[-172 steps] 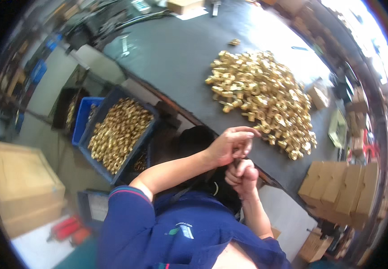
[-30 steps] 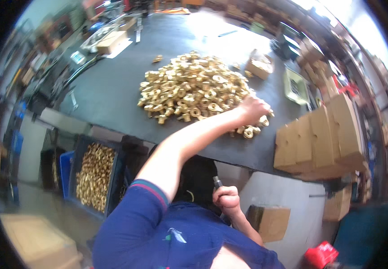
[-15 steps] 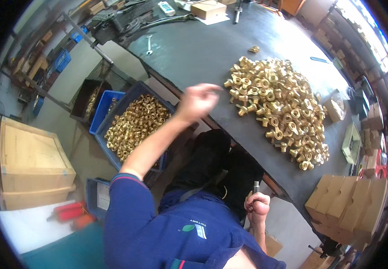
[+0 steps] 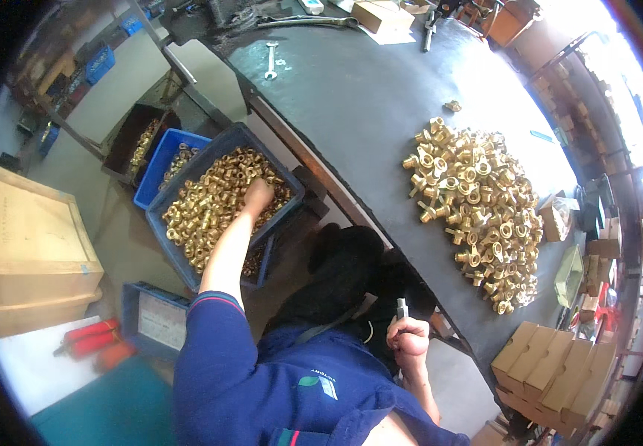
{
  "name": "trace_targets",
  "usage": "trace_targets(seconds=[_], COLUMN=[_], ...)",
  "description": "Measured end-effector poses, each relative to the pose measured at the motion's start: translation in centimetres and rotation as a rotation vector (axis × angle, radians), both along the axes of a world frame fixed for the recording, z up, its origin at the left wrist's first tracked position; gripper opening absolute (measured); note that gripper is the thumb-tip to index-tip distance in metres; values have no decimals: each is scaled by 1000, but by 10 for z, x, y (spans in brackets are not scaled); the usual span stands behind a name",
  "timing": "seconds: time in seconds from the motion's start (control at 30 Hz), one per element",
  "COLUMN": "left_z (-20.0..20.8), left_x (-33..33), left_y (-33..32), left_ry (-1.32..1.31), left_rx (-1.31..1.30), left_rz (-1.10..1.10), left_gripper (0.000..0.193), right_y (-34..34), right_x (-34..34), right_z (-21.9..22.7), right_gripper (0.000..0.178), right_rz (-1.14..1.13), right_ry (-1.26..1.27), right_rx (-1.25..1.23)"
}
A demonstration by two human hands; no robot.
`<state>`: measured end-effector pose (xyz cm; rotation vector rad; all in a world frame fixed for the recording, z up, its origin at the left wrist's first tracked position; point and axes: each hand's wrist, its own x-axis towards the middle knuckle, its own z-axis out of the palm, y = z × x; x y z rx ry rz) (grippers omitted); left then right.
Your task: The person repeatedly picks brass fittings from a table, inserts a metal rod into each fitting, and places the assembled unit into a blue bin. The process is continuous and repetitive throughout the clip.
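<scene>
My left hand (image 4: 260, 195) reaches into a grey-blue plastic crate (image 4: 164, 236) heaped with small brass fittings (image 4: 214, 201). Its fingers are down among the fittings and hidden, so whether they hold one does not show. Close to my body, my right hand (image 4: 408, 336) is closed round a metal rod-shaped tool (image 4: 402, 307), whose silvery end sticks up above the fist; the rest is covered. On the dark worktable (image 4: 321, 97) lies a large pile of brass fittings with wing-like lugs (image 4: 477, 215). One loose brass fitting (image 4: 452, 106) sits apart beyond the pile.
A smaller blue bin (image 4: 147, 186) and a dark bin (image 4: 122, 152) with metal parts stand beside the crate. An open-end wrench (image 4: 271, 61) lies on the table's far left. Cardboard boxes (image 4: 541, 364) stand at the right edge; a wooden box (image 4: 35, 238) is at left.
My left hand has moved from beside the table edge, left and down into the crate. My right hand still grips the tool. The whole view has shifted slightly.
</scene>
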<state>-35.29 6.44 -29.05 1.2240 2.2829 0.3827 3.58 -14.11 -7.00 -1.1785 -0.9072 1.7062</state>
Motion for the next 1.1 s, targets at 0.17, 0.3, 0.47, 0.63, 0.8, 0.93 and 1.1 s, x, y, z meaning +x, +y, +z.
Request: trace_targets(seconds=[0.17,0.3,0.47,0.63,0.8,0.93,1.1], left_z=[-2,-5,3,3,-28,-4,6], left_x=[10,0,8,17,4,20,16], left_y=[10,3,4,9,12,14,8], left_ry=[-114,-333,-142,-60,-224,-153,-82], left_rx=[-22,3,-13,10,22,-104,-125], left_rz=[268,369,311,290,344,221,134], left_gripper=[26,28,29,26,25,29,30], right_y=[-6,-9,-3,-7,-14,-13,-14], right_x=[1,2,-6,2,7,7,7], right_z=[-6,-7,-1,-6,-9,-10,-7], right_gripper=[16,17,17,17,17,18,18], right_rz=[-43,-54,-42,-70,-71,-86,-68], right_ry=[6,69,3,19,15,51,46], right_rx=[-78,-168,-156,-141,-190,-218,-205])
